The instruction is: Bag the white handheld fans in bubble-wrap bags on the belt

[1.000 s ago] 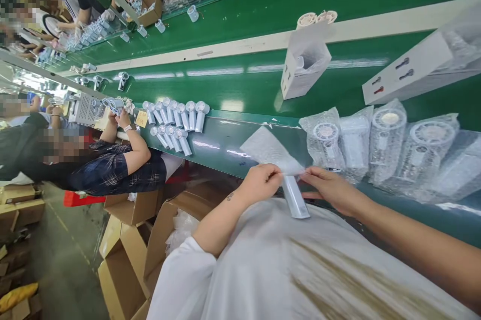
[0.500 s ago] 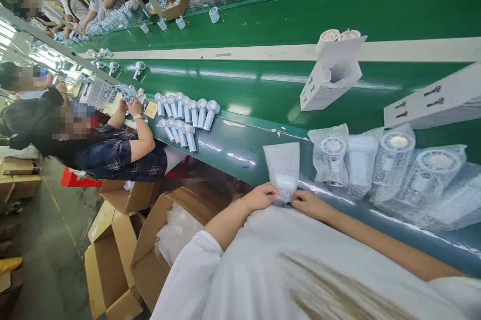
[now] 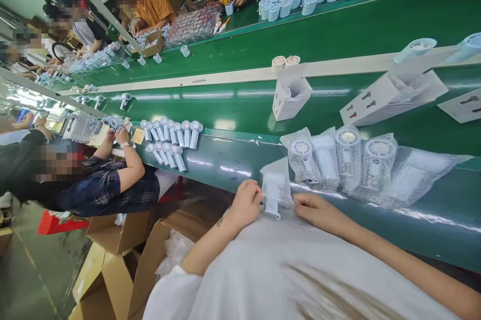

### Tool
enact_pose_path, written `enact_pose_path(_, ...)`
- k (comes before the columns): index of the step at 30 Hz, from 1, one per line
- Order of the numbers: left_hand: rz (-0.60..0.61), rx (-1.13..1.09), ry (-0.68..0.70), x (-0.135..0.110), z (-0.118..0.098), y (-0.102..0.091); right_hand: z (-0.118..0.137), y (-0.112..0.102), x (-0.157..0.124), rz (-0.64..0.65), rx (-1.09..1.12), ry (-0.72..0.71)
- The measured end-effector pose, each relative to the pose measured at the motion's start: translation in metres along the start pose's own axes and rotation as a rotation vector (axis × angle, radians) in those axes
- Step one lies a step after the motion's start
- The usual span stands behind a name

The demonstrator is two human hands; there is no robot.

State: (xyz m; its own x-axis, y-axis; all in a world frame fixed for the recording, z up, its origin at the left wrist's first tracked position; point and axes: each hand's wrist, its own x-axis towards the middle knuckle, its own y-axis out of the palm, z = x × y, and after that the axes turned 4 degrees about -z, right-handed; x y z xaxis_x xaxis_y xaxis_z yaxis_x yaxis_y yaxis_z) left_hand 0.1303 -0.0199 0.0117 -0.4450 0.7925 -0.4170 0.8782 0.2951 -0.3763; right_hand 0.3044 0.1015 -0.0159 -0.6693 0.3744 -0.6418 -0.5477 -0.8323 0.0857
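A pale blue handheld fan (image 3: pixel 272 207) sits inside a clear plastic bag (image 3: pixel 276 182) at the edge of the belt, its handle end showing below the film. My left hand (image 3: pixel 246 204) grips the bag's left side. My right hand (image 3: pixel 315 210) lies just to the right, fingertips at or very near the bag's lower edge, holding nothing. Both hands are above my white shirt front. The fan's head is hidden by the crumpled film and my left hand.
Several bubble-wrapped fans (image 3: pixel 347 160) lie to the right on the green belt (image 3: pixel 233 104). Rows of bare fans (image 3: pixel 173 142) stand further left, by a co-worker's hands (image 3: pixel 120 137). An open white carton (image 3: pixel 291 99) stands on the belt. Cardboard boxes (image 3: pixel 165 245) stand on the floor below.
The bag has gone from lying long and flat to a shorter, crumpled shape around the fan. My right hand has moved off the film to its right. The view has swung.
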Motion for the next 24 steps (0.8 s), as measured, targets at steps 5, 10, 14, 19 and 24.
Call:
enact_pose_path(5, 0.085, 0.041, 0.123, -0.027, -0.029, -0.018, 0.016, -0.017, -0.038, -0.013, 0.257, 0.076)
enact_pose_path(10, 0.379, -0.022, 0.392, -0.005, -0.065, -0.025, 0.039, -0.024, -0.050, 0.060, 0.591, -0.031)
enact_pose_path(14, 0.552, 0.149, 0.383, 0.024, -0.067, -0.007, 0.040, -0.002, -0.047, 0.035, 0.842, -0.178)
enact_pose_path(19, 0.488, 0.206, 0.509, 0.051, -0.061, 0.024, 0.016, -0.015, -0.056, -0.247, 0.943, -0.353)
enact_pose_path(24, 0.336, -0.085, 0.228, 0.063, -0.070, 0.035, -0.038, -0.160, -0.123, -1.428, 1.189, -0.271)
